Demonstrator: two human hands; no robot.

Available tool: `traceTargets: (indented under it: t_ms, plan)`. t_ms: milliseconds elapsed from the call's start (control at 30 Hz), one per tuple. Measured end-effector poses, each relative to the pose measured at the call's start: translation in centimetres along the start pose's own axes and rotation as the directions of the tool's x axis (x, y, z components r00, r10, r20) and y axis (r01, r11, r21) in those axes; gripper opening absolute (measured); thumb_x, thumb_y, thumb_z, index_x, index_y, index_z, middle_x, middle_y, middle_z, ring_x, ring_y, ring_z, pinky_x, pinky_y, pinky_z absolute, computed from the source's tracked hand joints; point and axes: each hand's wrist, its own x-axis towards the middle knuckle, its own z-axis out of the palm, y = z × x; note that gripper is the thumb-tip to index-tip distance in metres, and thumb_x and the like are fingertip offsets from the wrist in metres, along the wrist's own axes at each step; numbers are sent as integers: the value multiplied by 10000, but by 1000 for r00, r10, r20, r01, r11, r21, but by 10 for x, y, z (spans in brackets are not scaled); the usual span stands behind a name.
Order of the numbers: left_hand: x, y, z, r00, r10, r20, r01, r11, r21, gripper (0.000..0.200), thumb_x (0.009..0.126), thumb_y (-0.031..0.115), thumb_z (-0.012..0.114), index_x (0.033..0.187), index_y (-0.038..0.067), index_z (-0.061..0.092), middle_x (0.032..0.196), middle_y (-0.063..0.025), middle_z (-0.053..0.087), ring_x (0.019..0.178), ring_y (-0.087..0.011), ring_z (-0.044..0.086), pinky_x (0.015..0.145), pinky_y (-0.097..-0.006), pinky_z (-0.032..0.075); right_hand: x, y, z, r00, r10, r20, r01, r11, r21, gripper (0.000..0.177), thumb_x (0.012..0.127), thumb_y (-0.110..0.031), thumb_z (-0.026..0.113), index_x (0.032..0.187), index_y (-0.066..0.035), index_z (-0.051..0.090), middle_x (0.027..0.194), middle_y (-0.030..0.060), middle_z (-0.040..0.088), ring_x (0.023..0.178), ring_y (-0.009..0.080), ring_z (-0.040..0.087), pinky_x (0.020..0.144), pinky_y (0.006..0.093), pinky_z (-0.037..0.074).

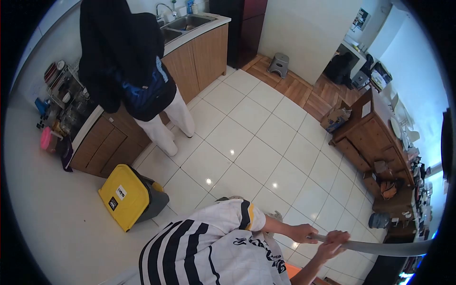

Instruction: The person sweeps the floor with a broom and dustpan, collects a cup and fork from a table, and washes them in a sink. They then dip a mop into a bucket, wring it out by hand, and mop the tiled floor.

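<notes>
Near the bottom right, my left hand (303, 233) is closed round the near end of a long pale grey pole (380, 247). Just to its right, my right hand (332, 243) holds the same pole a little further along, its fingers bent over the top. From my hands the pole runs to the right edge, where its far end is hidden. My striped shirt (190, 251) fills the lower middle, and a bit of an orange object (295, 274) shows beneath my right forearm.
A person in dark top and white trousers (164, 135) stands at the counter by the sink (190, 22). A yellow-lidded bin (124, 197) is at lower left. A grey stool (279, 64), a cardboard box (335, 116) and a wooden cabinet (368, 130) stand further off on the floor.
</notes>
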Motion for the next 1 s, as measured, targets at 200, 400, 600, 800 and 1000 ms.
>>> traceTargets:
  t_ms: [200,400,600,800,1000]
  plan:
    - [25,68,-8,999,16,-30,-15,1000,8,291,785,161,610,588,-10,482,496,-159,468,470,-302,466,479,-401,356,31,-57,15,989,-149,-18,150,987,52,406,951,-350,437,644,-129,290,487,-28,198,409,53,199,390,231,187]
    - [45,113,5,981,192,32,-195,970,142,335,790,209,549,509,40,477,504,-163,491,508,-387,491,487,-447,389,37,-121,-7,972,-166,-164,192,968,163,454,934,-470,394,633,-141,305,449,-39,229,392,45,218,456,190,222]
    - [55,138,14,875,406,264,-455,876,161,329,785,252,561,527,69,470,462,-117,455,465,-342,495,468,-416,408,17,-152,-67,959,-245,-144,268,947,174,448,908,-503,409,651,-140,355,442,-25,293,392,68,292,506,224,292]
    - [60,134,39,712,378,592,-538,836,113,300,743,276,589,543,87,472,500,-105,491,497,-311,523,499,-401,425,-26,-169,-117,940,-336,-52,335,942,-28,426,919,-478,355,673,-130,359,457,-10,326,450,103,344,547,286,304]
    - [59,102,92,439,359,824,-454,880,-141,218,709,262,624,627,72,555,532,-105,525,536,-329,532,529,-417,432,-73,-238,-147,806,-494,-327,477,868,-138,390,906,-412,393,681,-97,436,545,25,451,468,119,420,507,286,364]
